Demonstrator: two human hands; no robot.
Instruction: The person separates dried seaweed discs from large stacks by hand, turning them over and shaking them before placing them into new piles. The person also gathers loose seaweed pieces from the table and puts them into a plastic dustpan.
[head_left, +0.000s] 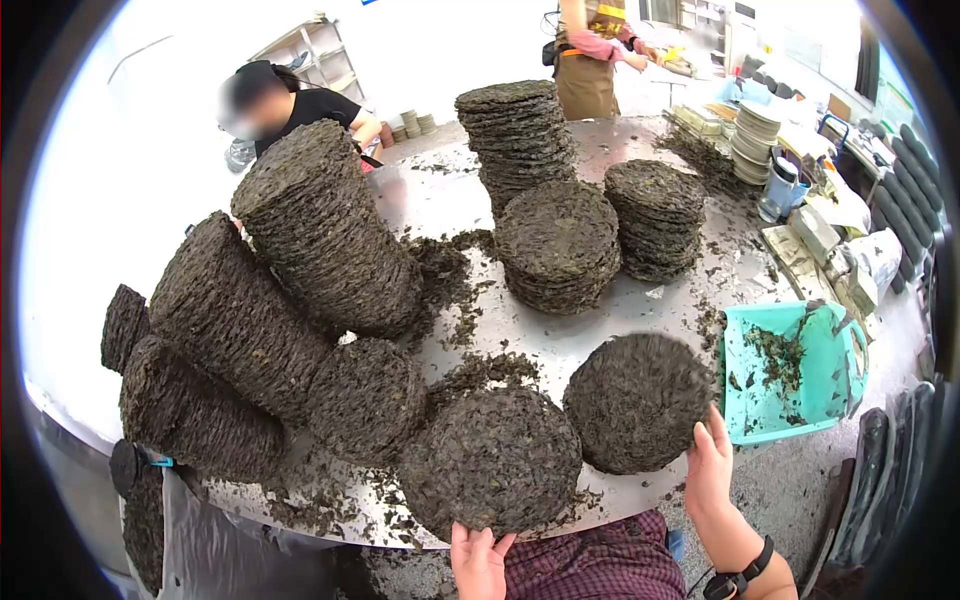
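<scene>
My left hand (pixel 478 562) is at the table's front edge, its fingers closed on the near rim of a round dried seaweed sheet (pixel 490 462). This dark, rough disc lies near the front; whether more sheets lie under it is hidden. To the right, my right hand (pixel 709 464) grips the right edge of another round dried seaweed sheet (pixel 638 402), whose outline is slightly blurred. Left of the hands, a short round stack of seaweed (pixel 368 402) sits beside long leaning stacks (pixel 235 305).
Several more seaweed stacks (pixel 558 245) stand at the back of the metal table (pixel 540 335). Loose flakes litter its surface. At right is a turquoise basket (pixel 745 432) with flakes inside. Two people (pixel 590 70) are across the table. White bowls (pixel 755 140) are piled at the far right.
</scene>
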